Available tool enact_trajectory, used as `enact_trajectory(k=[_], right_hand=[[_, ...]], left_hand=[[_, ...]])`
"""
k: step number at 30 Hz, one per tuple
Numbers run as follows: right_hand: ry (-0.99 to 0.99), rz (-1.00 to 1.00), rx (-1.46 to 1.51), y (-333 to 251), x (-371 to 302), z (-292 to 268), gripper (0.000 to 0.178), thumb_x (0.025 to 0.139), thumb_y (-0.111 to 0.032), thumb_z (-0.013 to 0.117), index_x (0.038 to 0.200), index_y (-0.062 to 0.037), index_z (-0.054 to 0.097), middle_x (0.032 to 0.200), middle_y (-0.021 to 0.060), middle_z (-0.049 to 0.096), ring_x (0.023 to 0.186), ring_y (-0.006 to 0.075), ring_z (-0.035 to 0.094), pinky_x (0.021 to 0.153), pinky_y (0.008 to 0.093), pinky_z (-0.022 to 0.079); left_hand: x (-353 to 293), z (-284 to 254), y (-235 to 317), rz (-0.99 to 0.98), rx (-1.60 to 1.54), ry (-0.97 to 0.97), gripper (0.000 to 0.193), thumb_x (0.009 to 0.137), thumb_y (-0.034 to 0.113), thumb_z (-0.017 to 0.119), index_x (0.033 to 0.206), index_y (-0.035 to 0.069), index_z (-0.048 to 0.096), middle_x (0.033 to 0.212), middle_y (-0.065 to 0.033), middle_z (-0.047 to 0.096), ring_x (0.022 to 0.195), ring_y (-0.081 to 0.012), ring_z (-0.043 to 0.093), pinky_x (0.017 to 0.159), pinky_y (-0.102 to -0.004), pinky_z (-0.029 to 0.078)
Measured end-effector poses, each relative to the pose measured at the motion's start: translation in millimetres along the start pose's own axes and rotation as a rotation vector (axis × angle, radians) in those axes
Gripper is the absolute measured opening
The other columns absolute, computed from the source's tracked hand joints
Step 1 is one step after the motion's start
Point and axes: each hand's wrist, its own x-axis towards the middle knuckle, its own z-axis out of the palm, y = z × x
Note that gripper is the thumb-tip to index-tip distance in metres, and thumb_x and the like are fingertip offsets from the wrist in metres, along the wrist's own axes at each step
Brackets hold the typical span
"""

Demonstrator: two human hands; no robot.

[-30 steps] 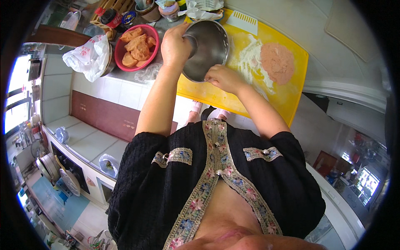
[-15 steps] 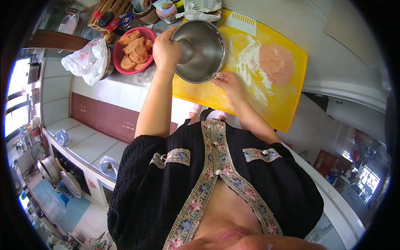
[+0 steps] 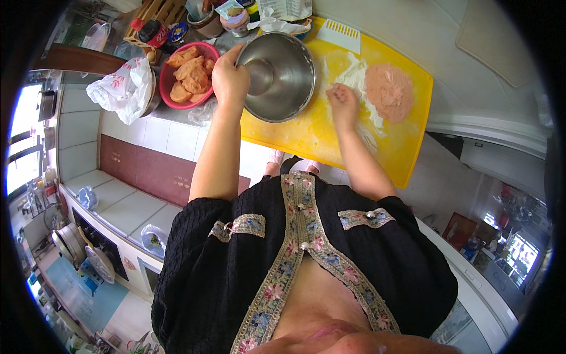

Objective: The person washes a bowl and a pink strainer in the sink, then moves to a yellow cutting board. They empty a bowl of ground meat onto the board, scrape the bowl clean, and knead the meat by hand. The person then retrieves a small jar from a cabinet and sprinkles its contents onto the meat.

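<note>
I see the right hand [image 3: 344, 106] curled above the yellow board [image 3: 283, 133]; whether its fingers hold anything I cannot tell. The roundish pink dough [image 3: 389, 91] lies rightward, nearest that hand. Beyond, the left hand's [image 3: 230, 79] fingers pinch the steel bowl's [image 3: 290, 76] rim.

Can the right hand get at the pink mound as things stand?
Probably yes: the right hand is clear of the metal bowl, near the pink mound, with only white powder visible between.

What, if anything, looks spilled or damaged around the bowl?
Loose white powder lies scattered on the yellow board, between the steel bowl and the pinkish mound; it looks messy, though perhaps deliberate. I see nothing damaged.
</note>
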Motion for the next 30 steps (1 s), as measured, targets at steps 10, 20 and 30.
enact_trajectory(k=[10, 20, 30], right_hand=[[-0.379, -0.243, -1.149, -50, 44, -74, 0.041, 0.086, -0.005, 0.064, 0.125, -0.0151, 0.068, 0.132, 0.0121, 0.064, 0.123, 0.0329, 0.057, 0.107, 0.0428, 0.045], [-0.291, -0.456, -0.945, -55, 67, -106, 0.028, 0.096, -0.011, 0.055, 0.12, -0.0065, 0.068, 0.118, 0.02, 0.069, 0.111, 0.0357, 0.065, 0.095, 0.0416, 0.05], [-0.554, -0.216, -1.095, -3, 105, -137, 0.018, 0.094, -0.01, 0.054, 0.106, -0.0035, 0.066, 0.089, 0.0174, 0.067, 0.08, 0.0302, 0.065, 0.071, 0.0428, 0.051]], left_hand=[[-14, -24, 11, -0.216, -0.187, 0.032, 0.051, 0.076, -0.008, 0.05, 0.121, 0.002, 0.072, 0.113, -0.0165, 0.075, 0.103, -0.0193, 0.072, 0.093, -0.0284, 0.051], [-93, -147, -72, -0.616, -1.141, 0.308, 0.061, 0.071, -0.014, 0.047, 0.127, -0.002, 0.066, 0.11, -0.0109, 0.071, 0.092, -0.02, 0.068, 0.078, -0.0287, 0.056], [-325, -290, -108, -0.394, -1.169, 0.99, 0.069, 0.071, -0.015, 0.048, 0.138, -0.002, 0.056, 0.121, -0.0163, 0.068, 0.104, -0.0271, 0.069, 0.089, -0.037, 0.059]])
